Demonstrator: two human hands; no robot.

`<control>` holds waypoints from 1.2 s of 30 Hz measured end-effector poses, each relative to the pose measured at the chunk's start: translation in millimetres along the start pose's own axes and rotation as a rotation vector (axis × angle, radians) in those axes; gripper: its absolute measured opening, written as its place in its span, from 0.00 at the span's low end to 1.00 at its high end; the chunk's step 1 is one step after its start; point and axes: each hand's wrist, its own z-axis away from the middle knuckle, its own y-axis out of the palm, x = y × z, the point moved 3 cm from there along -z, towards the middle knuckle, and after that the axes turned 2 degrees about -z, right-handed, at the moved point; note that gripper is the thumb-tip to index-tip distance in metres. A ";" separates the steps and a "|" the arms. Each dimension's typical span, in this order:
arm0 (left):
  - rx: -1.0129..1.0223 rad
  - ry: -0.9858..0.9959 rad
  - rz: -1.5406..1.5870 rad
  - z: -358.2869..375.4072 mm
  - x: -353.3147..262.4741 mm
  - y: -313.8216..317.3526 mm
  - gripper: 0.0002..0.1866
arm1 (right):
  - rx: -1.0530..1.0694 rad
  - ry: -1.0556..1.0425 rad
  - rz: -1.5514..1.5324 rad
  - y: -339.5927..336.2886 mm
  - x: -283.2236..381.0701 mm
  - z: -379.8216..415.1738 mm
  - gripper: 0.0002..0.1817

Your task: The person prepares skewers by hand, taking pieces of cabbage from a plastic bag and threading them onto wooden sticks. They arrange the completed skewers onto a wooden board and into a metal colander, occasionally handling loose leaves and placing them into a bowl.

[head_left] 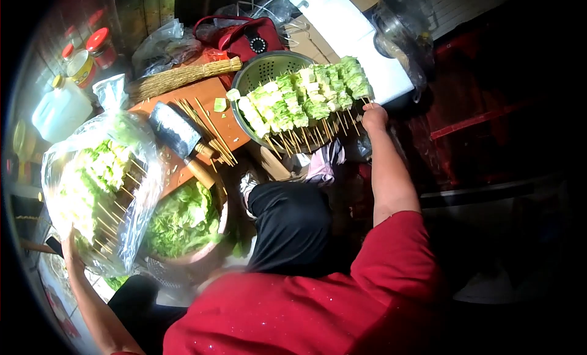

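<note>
My right hand (pixel 374 118) pinches the bare stick end of a lettuce skewer (pixel 356 80) at the right end of a row. That row of skewers with folded green leaves lies across a metal colander (pixel 264 66), sticks pointing toward me. At the far left, my left hand (pixel 70 246) grips the lower edge of a clear plastic bag (pixel 143 199); its fingertips are washed out by glare. Inside the bag lie several more leaf skewers (pixel 101 172), their sticks pointing right.
A cleaver (pixel 175 130) and loose bamboo sticks (pixel 211 132) rest on an orange-brown board (pixel 229 120). Below it stands a basket of loose lettuce leaves (pixel 183 223). Behind are a straw brush (pixel 186 77), a red bag (pixel 254 37), a plastic jug (pixel 61 113) and a white foam box (pixel 342 25).
</note>
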 end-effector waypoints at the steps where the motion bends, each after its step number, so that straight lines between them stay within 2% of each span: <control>1: -0.038 0.006 0.009 4.5 -2.5 1.5 0.25 | -0.004 -0.018 -0.056 -2.8 -0.1 2.1 0.08; 3: -0.076 0.013 0.023 4.6 -3.8 1.1 0.25 | -0.011 -0.041 -0.112 -8.4 0.8 4.7 0.08; 6: -0.025 0.006 0.041 -13.0 5.4 -1.3 0.24 | -0.098 -0.095 -0.169 -15.2 1.1 6.8 0.09; 8: -0.040 0.088 -0.057 -28.4 13.7 -5.4 0.23 | 0.024 0.016 -0.643 -7.9 -0.5 11.2 0.11; 9: -0.027 0.138 -0.198 -32.2 11.5 -7.8 0.21 | 0.086 0.055 -0.601 -34.1 35.4 45.7 0.10; 10: -0.024 0.141 -0.201 -21.4 3.7 -5.2 0.19 | 0.139 0.055 -0.740 -34.0 42.6 56.2 0.10; 12: -0.043 0.246 0.092 6.9 -5.0 9.0 0.16 | 0.267 -0.027 -0.814 -39.7 70.7 87.1 0.10; 13: 0.004 0.168 0.091 9.0 -4.2 8.5 0.23 | 0.360 -0.003 -0.861 -42.1 89.7 107.9 0.10; 14: 0.004 0.144 0.128 22.7 -11.1 13.7 0.24 | 0.459 0.023 -0.906 -43.7 108.4 130.1 0.11; 15: 0.028 0.280 0.280 -6.4 9.5 13.4 0.26 | 0.589 0.008 -0.961 -41.3 124.9 152.0 0.11; 16: 0.007 0.287 0.313 4.2 3.7 18.0 0.26 | 0.716 -0.005 -1.014 -38.7 139.9 174.1 0.11; 17: 0.004 0.168 0.226 17.7 -5.8 19.3 0.27 | 0.840 -0.068 -1.014 -35.6 157.1 197.9 0.11; 18: -0.029 0.249 0.226 21.1 -9.9 22.5 0.29 | 0.959 -0.132 -1.008 -33.3 174.5 222.3 0.11; 19: -0.039 0.427 0.258 10.4 -9.9 26.3 0.31 | 1.095 -0.169 -1.005 -31.2 192.4 249.6 0.11; 20: -0.045 0.609 0.287 3.4 -13.0 27.4 0.34 | 1.239 -0.099 -1.019 -27.3 208.5 277.6 0.11; 22: 0.052 0.760 0.504 25.7 -39.4 32.5 0.37 | 1.454 -0.076 -1.009 -10.5 235.4 327.7 0.11; 24: 0.052 0.741 0.474 37.1 -50.3 33.1 0.33 | 1.616 0.031 -1.044 5.6 262.6 376.0 0.11; 25: 0.136 0.640 0.552 25.8 -42.8 36.8 0.29 | 1.724 -0.003 -1.080 15.7 276.7 395.1 0.11; 26: 0.122 0.636 0.559 22.8 -42.5 34.0 0.29 | 1.761 0.067 -1.081 26.1 289.3 413.2 0.12; 28: -0.103 0.776 0.036 24.6 -46.7 32.6 0.27 | 1.797 0.147 -1.071 40.5 317.2 440.0 0.11; 29: -0.122 0.691 0.049 21.6 -40.0 33.3 0.26 | 1.769 0.122 -1.076 50.0 329.2 447.0 0.11; 32: -0.174 0.749 -0.091 24.6 -40.6 33.3 0.27 | 1.732 0.114 -1.128 83.4 353.8 451.8 0.11; 34: -0.176 0.698 -0.154 30.3 -41.4 31.5 0.29 | 1.680 0.123 -1.141 100.0 366.4 449.0 0.12; 36: -0.186 0.545 -0.160 38.2 -41.5 29.2 0.30 | 1.606 0.090 -1.138 110.5 378.6 446.6 0.12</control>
